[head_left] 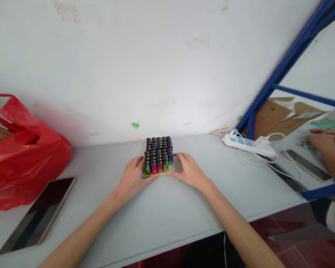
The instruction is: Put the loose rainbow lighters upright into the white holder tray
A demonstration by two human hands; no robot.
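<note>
A tight block of lighters (159,156) stands upright on the grey tabletop, in several rows, black tops up, with green, pink, red and blue bodies showing at the front. My left hand (133,174) is curved round the block's left side, its thumb along the front left corner. From the right, my right hand (191,170) cups the other side, thumb at the front corner and fingers by the side. Between them the two hands hold the block. The sides of the lighters under my fingers are partly hidden.
A red plastic bag (25,156) and a tablet-like device (39,214) lie at the left. A white power strip (248,145) with cables sits at the right, beside a blue metal frame (280,72). Beyond it are cardboard boxes (272,117), a phone (307,163) and another person's hands (325,139).
</note>
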